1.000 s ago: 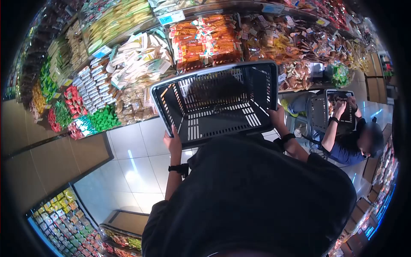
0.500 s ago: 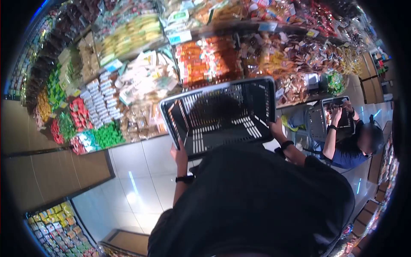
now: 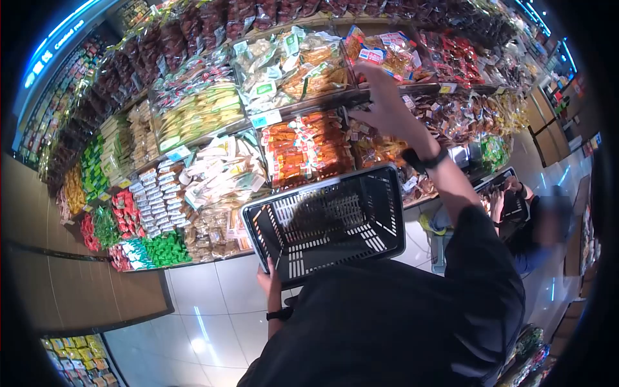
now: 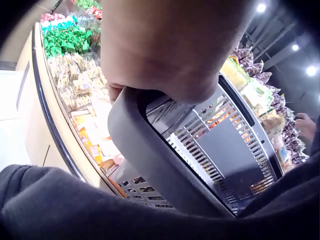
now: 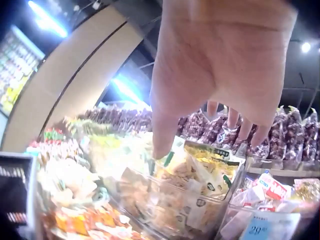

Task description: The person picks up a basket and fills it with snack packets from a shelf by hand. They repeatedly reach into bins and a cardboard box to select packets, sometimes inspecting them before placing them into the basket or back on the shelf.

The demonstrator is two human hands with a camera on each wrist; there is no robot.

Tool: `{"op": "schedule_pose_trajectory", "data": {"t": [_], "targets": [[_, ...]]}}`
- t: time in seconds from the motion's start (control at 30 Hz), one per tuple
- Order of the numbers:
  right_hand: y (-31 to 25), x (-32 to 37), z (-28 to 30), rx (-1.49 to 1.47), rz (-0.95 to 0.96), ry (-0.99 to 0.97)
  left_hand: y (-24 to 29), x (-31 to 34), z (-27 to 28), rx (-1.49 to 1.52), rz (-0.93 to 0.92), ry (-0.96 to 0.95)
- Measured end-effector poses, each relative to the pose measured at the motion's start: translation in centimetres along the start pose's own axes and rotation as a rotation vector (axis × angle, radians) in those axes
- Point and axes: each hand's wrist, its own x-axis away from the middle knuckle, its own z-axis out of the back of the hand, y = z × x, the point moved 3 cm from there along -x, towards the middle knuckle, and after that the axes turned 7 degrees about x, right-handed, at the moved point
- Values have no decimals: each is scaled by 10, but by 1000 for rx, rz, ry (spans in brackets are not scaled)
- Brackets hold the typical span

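A black plastic shopping basket with slotted walls is held in front of the body, its slotted floor showing in the head view. My left hand grips its left edge; in the left wrist view the fingers fold over the thick grey rim. My right hand is off the basket, reaching over the shelves with fingers spread and holding nothing. In the right wrist view the right hand hangs above a clear bin of plastic-wrapped snack packets, thumb pointing down at them.
Tiered shelves carry orange packets, white packets and green-wrapped pieces. Dark bagged goods line the upper tier. A price tag fronts a neighbouring bin. Another person with a basket is at the right.
My right hand has let go of the basket's right side and moved up and forward over the shelves. The left hand still grips the basket, which sits lower in view.
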Motion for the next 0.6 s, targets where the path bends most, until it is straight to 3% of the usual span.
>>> {"op": "schedule_pose_trajectory", "data": {"t": [0.1,0.2,0.3,0.47,0.6], "targets": [[34,-40,-64,16,112,-55,-2,0,0,3,-96,5],[41,-59,-87,-117,72,-193,-12,-4,-2,2,-64,-2],[43,-72,-93,-184,124,-253,-11,-2,0,-33,4,-25],[33,-72,-87,-237,177,-283,-6,1,-4,-1,-47,34],[36,-72,-90,-291,71,-431,-10,0,-3,-6,-56,11]]}}
